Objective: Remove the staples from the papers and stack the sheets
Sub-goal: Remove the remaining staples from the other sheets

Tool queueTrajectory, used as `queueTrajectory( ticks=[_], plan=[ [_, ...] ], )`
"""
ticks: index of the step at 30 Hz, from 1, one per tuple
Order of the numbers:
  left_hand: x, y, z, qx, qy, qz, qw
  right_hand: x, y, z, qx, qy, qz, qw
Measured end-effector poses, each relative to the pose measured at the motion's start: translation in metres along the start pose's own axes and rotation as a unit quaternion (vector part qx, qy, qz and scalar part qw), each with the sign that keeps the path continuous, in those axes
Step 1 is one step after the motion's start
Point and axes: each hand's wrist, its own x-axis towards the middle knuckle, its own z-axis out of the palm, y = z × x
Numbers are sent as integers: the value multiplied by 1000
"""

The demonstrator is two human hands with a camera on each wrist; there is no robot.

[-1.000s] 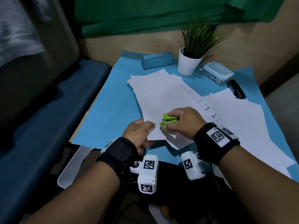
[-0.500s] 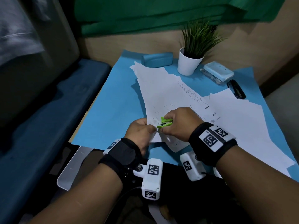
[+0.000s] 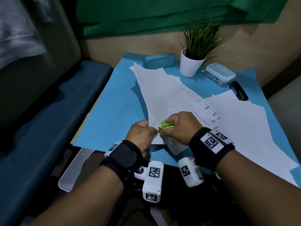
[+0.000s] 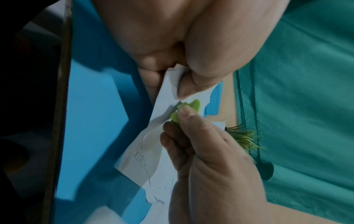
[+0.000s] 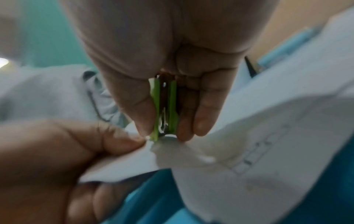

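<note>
A stapled set of white sheets [image 3: 164, 95] lies tilted up over the blue mat, its near corner lifted. My left hand [image 3: 142, 134] pinches that corner [image 4: 172, 84] between thumb and fingers. My right hand [image 3: 179, 126] squeezes a small green staple remover [image 3: 165, 125], whose tip bites the paper corner right beside the left thumb [image 5: 159, 136]. The staple itself is hidden under the remover. More loose white sheets [image 3: 241, 128] spread out to the right on the mat.
At the back of the blue mat [image 3: 110, 111] stand a blue case [image 3: 158, 60], a potted plant [image 3: 193, 62], a light-blue box [image 3: 219, 75] and a black stapler [image 3: 238, 92]. The table's near edge runs just under my wrists.
The stapled sheets have swung up and leftward, their far end now reaching toward the blue case. Both hands stayed together at the near corner, shifting slightly left.
</note>
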Motion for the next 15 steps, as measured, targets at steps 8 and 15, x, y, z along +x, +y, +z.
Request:
queueTrajectory(
  ticks=[8, 15],
  plan=[
    [10, -6, -10, -9, 50, -60, 997, -5, 16, -1, 562, -57, 175, 807],
    [7, -1, -8, -17, 28, -53, 998, 5, 19, -4, 264, -7, 71, 962]
  ],
)
